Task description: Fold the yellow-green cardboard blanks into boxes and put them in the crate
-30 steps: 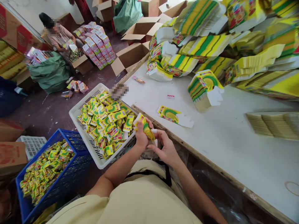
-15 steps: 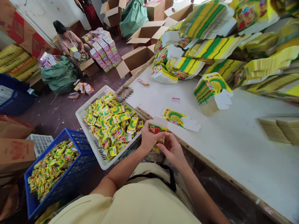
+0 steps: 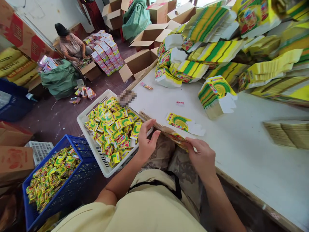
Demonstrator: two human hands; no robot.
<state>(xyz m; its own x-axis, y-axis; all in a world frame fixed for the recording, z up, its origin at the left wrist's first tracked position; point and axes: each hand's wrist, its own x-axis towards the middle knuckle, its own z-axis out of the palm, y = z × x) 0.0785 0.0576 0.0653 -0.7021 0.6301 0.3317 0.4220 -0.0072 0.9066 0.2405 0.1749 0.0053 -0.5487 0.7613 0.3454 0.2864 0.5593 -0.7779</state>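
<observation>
Over the table's front edge, my right hand (image 3: 202,157) pinches the right end of a yellow and green printed carton (image 3: 179,139), seen nearly edge-on, so its shape is hard to read. To the left, my left hand (image 3: 146,141) has its thumb and fingers apart and holds nothing. Beside it stands a white plastic crate (image 3: 83,129) heaped with small yellow and green packets (image 3: 116,129). Just beyond my hands, a flat unfolded carton (image 3: 180,121) with white flaps lies on the white table (image 3: 231,151).
A stack of flat cartons (image 3: 214,96) stands on the table, with large piles (image 3: 217,51) behind. At lower left is a blue crate (image 3: 83,154) of packets. A seated person (image 3: 72,48) works near stacked pink boxes (image 3: 106,54) and open cardboard boxes (image 3: 140,61).
My hands have moved apart: the left has let go of the carton and opened, while the right has shifted rightward with the carton. The seated person's hands have lowered into a box.
</observation>
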